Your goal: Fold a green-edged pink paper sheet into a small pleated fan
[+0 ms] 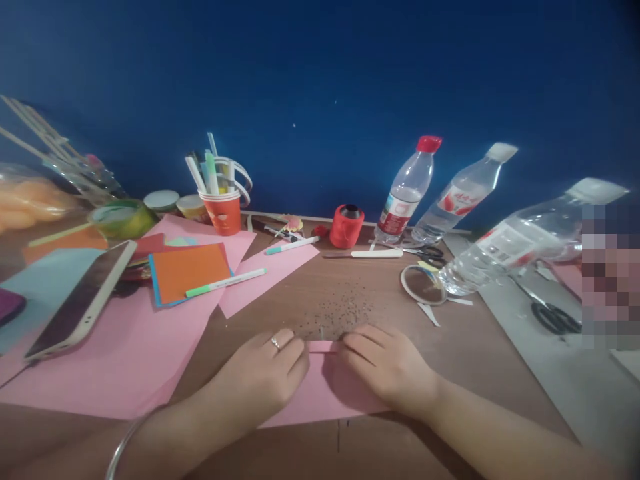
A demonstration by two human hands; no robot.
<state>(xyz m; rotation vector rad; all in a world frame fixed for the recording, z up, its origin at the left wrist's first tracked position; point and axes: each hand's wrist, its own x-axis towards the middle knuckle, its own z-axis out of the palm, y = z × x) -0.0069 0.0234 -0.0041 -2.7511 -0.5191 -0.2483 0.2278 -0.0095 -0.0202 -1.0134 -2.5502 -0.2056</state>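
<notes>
My left hand (273, 370), with a ring and a bracelet, presses on the left part of a sheet of pink paper (320, 397). On the right part of the same sheet lies my right hand (387, 367). Both hands have their fingers curled down at the paper's far edge, where a narrow folded strip (323, 347) shows between them. The fingertips and thumbs are mostly hidden. Small dark specks (350, 307) are scattered on the brown table (280, 313) just beyond the fingers.
Behind stand a red paper cup (223, 215) of markers, a red container (347, 228) and several plastic bottles (403, 193). A white-handled knife (376, 254) and a tape roll (423, 285) lie nearer. At left are a phone (83, 303), orange paper (190, 272) and a green-capped marker (225, 283).
</notes>
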